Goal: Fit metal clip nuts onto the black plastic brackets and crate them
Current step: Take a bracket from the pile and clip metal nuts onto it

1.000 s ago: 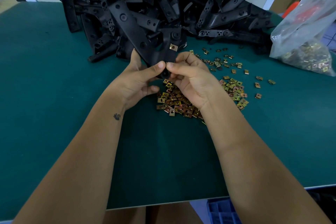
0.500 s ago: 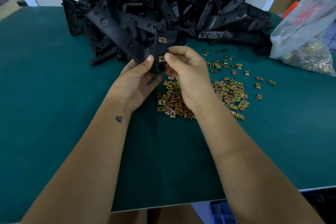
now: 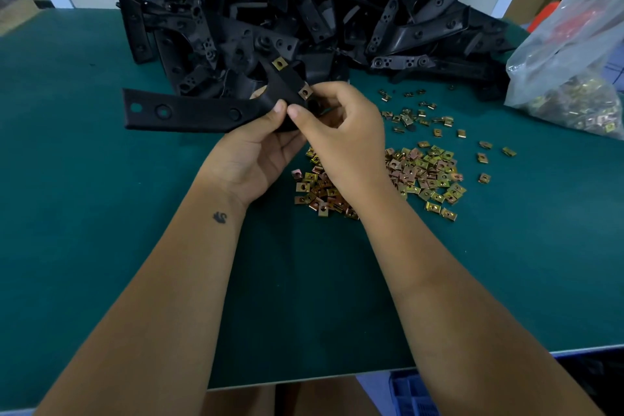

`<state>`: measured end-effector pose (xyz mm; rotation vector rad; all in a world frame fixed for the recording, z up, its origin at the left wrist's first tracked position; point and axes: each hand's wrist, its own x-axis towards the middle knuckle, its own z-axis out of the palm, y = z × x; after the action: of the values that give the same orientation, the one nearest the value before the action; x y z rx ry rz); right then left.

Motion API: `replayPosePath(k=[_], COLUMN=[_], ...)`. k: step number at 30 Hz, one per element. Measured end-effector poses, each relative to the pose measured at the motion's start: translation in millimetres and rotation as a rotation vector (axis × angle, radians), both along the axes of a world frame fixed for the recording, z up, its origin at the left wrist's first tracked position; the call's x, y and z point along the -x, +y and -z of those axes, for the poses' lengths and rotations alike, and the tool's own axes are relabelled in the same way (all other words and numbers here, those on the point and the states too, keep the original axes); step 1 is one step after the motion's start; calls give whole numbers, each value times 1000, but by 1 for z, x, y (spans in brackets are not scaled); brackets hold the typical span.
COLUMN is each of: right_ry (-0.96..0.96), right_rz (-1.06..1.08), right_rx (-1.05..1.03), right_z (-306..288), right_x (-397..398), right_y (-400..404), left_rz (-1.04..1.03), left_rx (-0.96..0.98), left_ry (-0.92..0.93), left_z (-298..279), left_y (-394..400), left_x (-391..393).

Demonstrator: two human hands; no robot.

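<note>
A: What lies nearest the person?

B: A blue plastic crate [image 3: 410, 395] shows below the near edge of the green table [image 3: 101, 246]. Both bare forearms reach forward over the mat.

A: And the hands?

B: The left hand [image 3: 251, 159] grips a black plastic bracket [image 3: 202, 113] from beneath, thumb tip pressed on its upper face and fingers curled under it. The right hand [image 3: 341, 132] meets it thumb to thumb, fingers curled round the bracket's bent end. Whether those fingers also pinch a loose nut I cannot tell.

A: How does the bracket sit?

B: Its long flat arm runs out to the left of the left thumb, clear of the table. The shorter arm rises away beyond the fingertips. One fitted clip nut [image 3: 304, 91] sits just above the right index finger, and a second fitted nut [image 3: 279, 63] sits farther up that arm.

A: The loose stock?

B: A heap of brass-coloured clip nuts [image 3: 429, 172] lies on the mat under and to the right of the right wrist, with strays scattered beyond the knuckles.

A: Farther still?

B: A pile of black brackets [image 3: 337, 10] is heaped behind the fingertips. Far right of it, a clear plastic bag of nuts [image 3: 574, 78].
</note>
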<state>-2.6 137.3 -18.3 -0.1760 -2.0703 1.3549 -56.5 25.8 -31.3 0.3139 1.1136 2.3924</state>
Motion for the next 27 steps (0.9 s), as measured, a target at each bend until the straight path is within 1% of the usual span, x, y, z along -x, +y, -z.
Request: replayPosePath(k=[7, 11, 21, 27], right_ry=[114, 130, 153, 94], right_rz=[83, 86, 67, 60], right_rx=[-176, -212, -176, -196], right_z=[0, -1, -4, -2], right_x=[-3, -4, -6, -5], right_y=[-2, -2, 0, -3], left_rz=[120, 134, 140, 122], left_rx=[-3, -10, -21, 15], left_ry=[130, 163, 124, 77], left_z=[6, 6, 6, 4], left_y=[-3, -3, -3, -4], left_x=[4, 3, 4, 3])
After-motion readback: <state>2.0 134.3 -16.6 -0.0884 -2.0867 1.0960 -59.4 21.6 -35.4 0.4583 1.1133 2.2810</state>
